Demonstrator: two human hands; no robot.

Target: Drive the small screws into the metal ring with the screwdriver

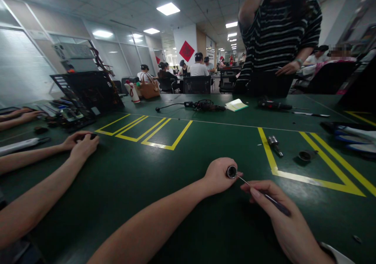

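My left hand is closed around a round metal part, whose dark hollow end faces up toward the camera. Between the fingers of my right hand is a thin tool with a dark handle; its slim metal shaft points left to the rim of the part. Whether the tip touches the rim is too small to tell. To the right, inside yellow tape lines, lie a silver cylindrical piece and a dark cup-shaped piece.
At the left, a co-worker's hands hold a small dark object. Farther back on the green table are a cabled device, a paper pad and a power tool. A person in a striped shirt stands across the table.
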